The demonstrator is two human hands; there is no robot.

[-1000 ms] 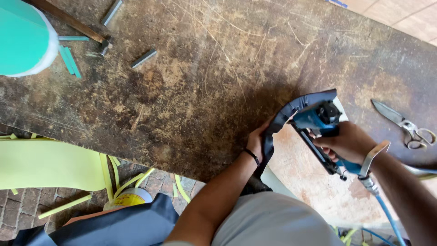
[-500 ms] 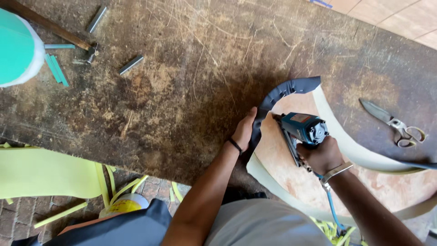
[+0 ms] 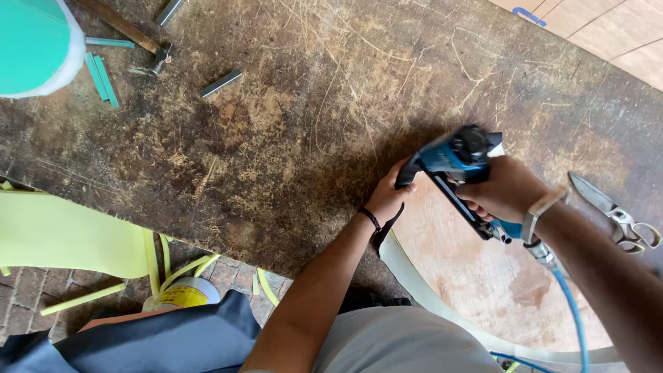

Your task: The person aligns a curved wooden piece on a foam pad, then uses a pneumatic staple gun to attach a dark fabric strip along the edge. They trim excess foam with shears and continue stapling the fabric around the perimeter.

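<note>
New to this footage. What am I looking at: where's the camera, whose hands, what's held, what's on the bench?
There is no machine here: a person works with bare hands, and the one camera sits on their head, looking down at a worn, scratched workbench.

The right hand grips a blue air-powered stapler; a blue hose runs from its handle. The left hand, with a dark band at the wrist, presses down at the edge of a round plywood panel, right beside the tool's nose.

Also on the bench: metal shears at the right, a hammer, strips of staples and a teal roll at the top left. Yellow-green sheet material lies below the bench edge.
</note>
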